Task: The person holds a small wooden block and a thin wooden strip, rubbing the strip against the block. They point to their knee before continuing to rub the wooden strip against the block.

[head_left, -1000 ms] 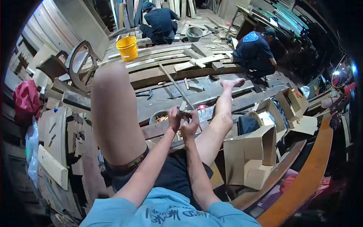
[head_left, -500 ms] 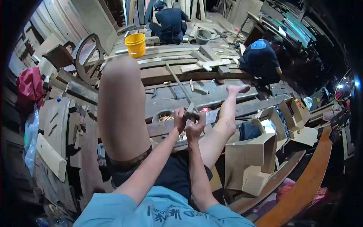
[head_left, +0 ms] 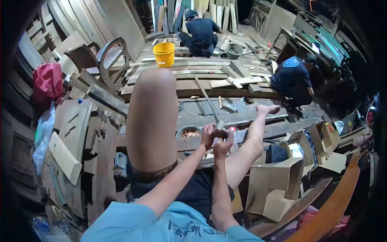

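Observation:
I sit on a wooden floor with my left knee raised and my right leg stretched out. My left hand (head_left: 208, 135) and my right hand (head_left: 224, 147) meet in front of me, both closed on a small grey piece of wood (head_left: 220, 128). Just beyond the hands a round bowl (head_left: 188, 132) holds small brown bits. What the fingers do to the piece is too small to tell.
Open cardboard boxes (head_left: 278, 181) crowd my right side. Planks and offcuts (head_left: 225, 80) lie ahead, with a yellow bucket (head_left: 164, 54). Two people in dark shirts crouch at work, one far ahead (head_left: 200, 31), one to the right (head_left: 293, 78). A curved chair frame (head_left: 109, 56) and red bag (head_left: 47, 82) stand left.
The view has swung left and down, so everything has shifted right in the frame. Both hands stay clasped on the small wooden piece, at the same spot over my lap.

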`<state>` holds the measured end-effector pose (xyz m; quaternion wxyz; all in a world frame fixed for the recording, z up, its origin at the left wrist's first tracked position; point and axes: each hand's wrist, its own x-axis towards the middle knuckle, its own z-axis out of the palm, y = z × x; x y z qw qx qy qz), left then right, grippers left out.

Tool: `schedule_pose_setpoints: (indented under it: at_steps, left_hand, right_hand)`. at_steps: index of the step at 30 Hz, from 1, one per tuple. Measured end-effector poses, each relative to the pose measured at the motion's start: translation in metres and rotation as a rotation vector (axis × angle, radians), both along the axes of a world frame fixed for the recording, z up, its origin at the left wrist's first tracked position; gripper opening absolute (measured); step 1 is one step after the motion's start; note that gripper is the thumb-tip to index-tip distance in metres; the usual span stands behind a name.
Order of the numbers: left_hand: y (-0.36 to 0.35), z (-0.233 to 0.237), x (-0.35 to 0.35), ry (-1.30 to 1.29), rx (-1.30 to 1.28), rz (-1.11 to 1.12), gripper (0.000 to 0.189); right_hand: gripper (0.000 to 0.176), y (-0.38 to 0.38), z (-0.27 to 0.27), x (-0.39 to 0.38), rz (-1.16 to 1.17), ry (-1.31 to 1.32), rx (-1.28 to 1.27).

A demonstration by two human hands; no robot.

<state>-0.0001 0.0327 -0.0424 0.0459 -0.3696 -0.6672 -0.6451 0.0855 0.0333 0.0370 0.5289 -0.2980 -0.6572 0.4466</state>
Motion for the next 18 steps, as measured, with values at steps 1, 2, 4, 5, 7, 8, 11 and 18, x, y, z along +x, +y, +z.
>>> schedule_pose_setpoints:
  at_steps: [1, 2, 4, 5, 7, 8, 11, 18]
  left_hand:
    - [-0.002, 0.003, 0.0, 0.131, -0.011, 0.091, 0.012]
    - [-0.002, 0.01, -0.002, 0.203, -0.009, 0.151, 0.012]
    - [-0.001, 0.013, -0.001, 0.262, 0.015, 0.116, 0.012]
    - [-0.004, 0.023, 0.005, 0.056, 0.07, -0.02, 0.008]
    - [-0.004, 0.027, 0.005, 0.408, 0.056, 0.267, 0.005]
    - [-0.012, 0.028, 0.011, 0.267, 0.016, 0.173, 0.006]
    - [-0.001, 0.015, 0.002, 0.248, 0.03, 0.142, 0.008]
    - [0.001, 0.006, -0.007, 0.41, 0.011, 0.179, 0.009]
  right_hand:
    - [0.012, 0.0, 0.001, -0.001, 0.043, -0.057, -0.047]
    - [0.012, 0.0, 0.005, -0.002, 0.065, -0.079, -0.051]
    - [0.014, 0.003, 0.004, -0.002, 0.059, -0.004, -0.004]
    - [0.015, -0.006, 0.021, -0.001, 0.004, 0.087, -0.037]
    - [0.018, -0.002, 0.007, -0.001, -0.002, 0.042, 0.001]
    - [0.019, -0.001, 0.005, 0.001, 0.061, -0.069, -0.055]
    - [0.018, 0.002, 0.008, -0.002, 0.023, -0.032, 0.101]
    - [0.016, 0.004, -0.003, -0.004, 0.03, -0.018, 0.017]
